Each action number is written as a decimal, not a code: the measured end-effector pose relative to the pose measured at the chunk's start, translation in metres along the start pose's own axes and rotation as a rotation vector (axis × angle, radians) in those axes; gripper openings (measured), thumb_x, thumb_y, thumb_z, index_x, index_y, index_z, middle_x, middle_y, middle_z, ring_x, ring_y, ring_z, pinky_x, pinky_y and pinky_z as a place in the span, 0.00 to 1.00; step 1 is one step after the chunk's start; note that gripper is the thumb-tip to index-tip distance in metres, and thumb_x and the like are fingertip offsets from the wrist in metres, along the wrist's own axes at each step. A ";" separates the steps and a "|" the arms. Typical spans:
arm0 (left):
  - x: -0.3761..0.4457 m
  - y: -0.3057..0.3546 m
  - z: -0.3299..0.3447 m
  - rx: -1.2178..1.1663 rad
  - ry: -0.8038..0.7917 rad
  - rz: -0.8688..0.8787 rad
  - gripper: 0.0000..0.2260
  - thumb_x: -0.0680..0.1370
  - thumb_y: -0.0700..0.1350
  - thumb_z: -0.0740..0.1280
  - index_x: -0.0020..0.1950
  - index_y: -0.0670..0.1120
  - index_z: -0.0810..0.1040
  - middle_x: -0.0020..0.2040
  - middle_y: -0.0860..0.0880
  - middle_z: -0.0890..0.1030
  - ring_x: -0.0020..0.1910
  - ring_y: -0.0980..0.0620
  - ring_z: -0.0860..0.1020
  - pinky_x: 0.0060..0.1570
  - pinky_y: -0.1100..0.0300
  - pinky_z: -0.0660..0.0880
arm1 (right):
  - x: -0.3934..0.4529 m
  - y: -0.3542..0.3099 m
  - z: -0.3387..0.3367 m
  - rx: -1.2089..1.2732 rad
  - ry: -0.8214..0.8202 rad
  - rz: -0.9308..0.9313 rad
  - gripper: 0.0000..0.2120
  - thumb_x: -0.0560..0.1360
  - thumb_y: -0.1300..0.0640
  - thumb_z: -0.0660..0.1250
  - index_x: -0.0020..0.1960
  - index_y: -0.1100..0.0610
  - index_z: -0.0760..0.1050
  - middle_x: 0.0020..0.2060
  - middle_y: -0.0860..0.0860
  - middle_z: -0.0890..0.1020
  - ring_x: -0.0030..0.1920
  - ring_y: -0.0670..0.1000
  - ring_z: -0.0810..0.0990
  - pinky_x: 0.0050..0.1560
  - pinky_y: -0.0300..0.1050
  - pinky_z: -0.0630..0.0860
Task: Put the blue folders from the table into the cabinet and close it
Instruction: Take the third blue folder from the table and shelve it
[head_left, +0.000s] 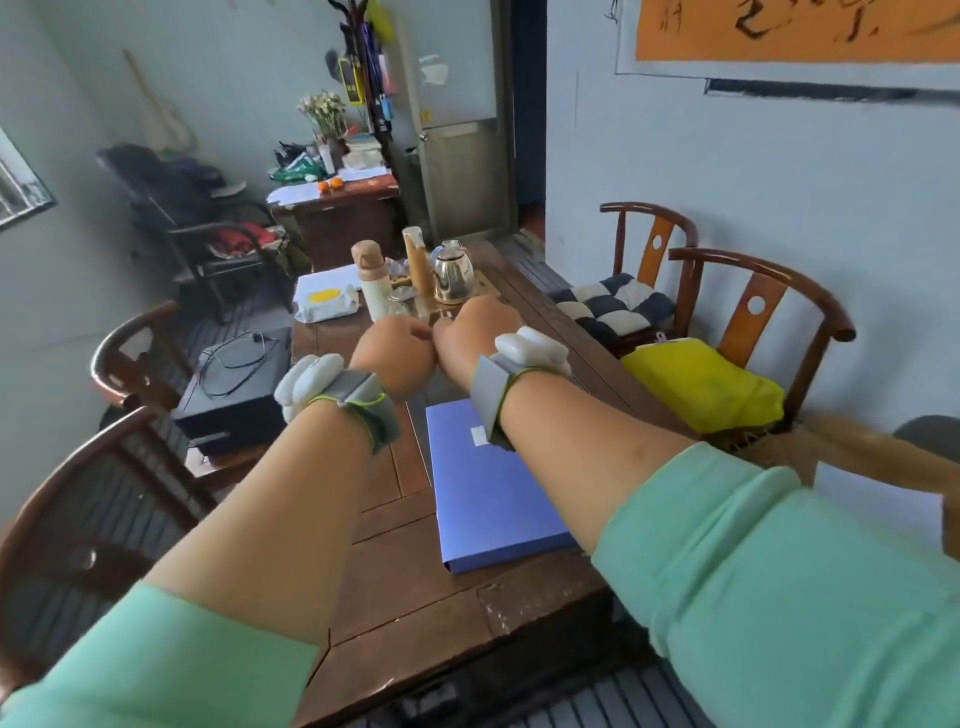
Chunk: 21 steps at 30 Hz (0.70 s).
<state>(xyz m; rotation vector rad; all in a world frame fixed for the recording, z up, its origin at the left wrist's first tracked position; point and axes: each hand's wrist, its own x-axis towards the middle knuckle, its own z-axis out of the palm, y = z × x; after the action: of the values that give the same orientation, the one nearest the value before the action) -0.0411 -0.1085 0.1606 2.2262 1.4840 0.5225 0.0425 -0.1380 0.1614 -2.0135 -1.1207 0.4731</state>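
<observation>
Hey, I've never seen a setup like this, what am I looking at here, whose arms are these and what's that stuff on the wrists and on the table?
This is one picture from a camera worn on a person's head, looking forward and down. The two bare arms in mint-green sleeves are that person's own. The left hand and the right hand are closed into fists side by side above the dark wooden table, holding nothing. Each wrist wears a grey strap with a white plastic device; its purpose cannot be told. On the table lie a flat blue folder under the right forearm, and farther off a shiny metal kettle, a cream bottle and a white wipes pack. No cabinet is clearly visible.
</observation>
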 end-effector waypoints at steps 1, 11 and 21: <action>0.014 -0.009 0.021 0.017 -0.025 -0.013 0.14 0.77 0.36 0.60 0.58 0.38 0.82 0.57 0.36 0.82 0.50 0.40 0.77 0.45 0.58 0.68 | 0.011 0.015 0.012 0.015 -0.005 0.010 0.11 0.75 0.57 0.61 0.49 0.63 0.77 0.49 0.59 0.81 0.51 0.60 0.79 0.40 0.43 0.66; 0.094 -0.074 0.157 0.018 -0.194 -0.309 0.16 0.77 0.50 0.64 0.38 0.38 0.75 0.40 0.40 0.75 0.35 0.44 0.73 0.33 0.58 0.69 | 0.087 0.133 0.076 -0.167 -0.081 0.193 0.08 0.75 0.53 0.61 0.44 0.57 0.73 0.51 0.57 0.81 0.53 0.59 0.78 0.47 0.45 0.71; 0.128 -0.139 0.258 0.098 -0.315 -0.470 0.35 0.75 0.63 0.63 0.70 0.36 0.69 0.68 0.39 0.73 0.67 0.39 0.74 0.68 0.51 0.70 | 0.135 0.232 0.131 -0.339 -0.151 0.546 0.35 0.74 0.41 0.62 0.73 0.60 0.58 0.71 0.60 0.63 0.70 0.63 0.61 0.68 0.62 0.63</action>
<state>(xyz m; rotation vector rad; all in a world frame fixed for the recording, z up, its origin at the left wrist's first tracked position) 0.0320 0.0250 -0.1206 1.8240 1.7995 -0.0482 0.1613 -0.0403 -0.0949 -2.6314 -0.7573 0.7581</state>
